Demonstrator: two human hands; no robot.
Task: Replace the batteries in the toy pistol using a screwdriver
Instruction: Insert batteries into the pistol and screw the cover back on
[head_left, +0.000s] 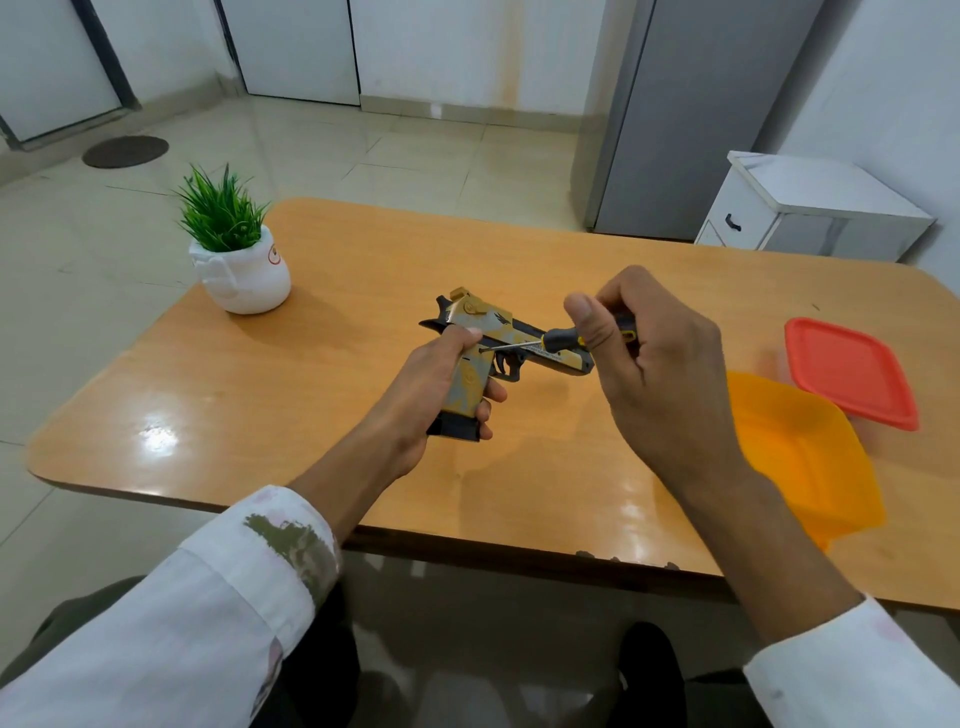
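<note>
1. While the left hand (431, 400) curls round its grip, the toy pistol (485, 319) sits above the table (260, 405), barrel pointing right. It is gold and grey camouflage, with a black magazine base and trigger.
2. The right hand (660, 374) pinches the black-and-yellow handle of the screwdriver (558, 340); its tip meets the frame just above the grip.
3. Counted: one pistol, one screwdriver, one potted plant (234, 249), one orange container (800, 457), one red lid (847, 371).

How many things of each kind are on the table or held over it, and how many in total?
toy pistol: 1
screwdriver: 1
potted plant: 1
orange container: 1
red lid: 1
total: 5
</note>
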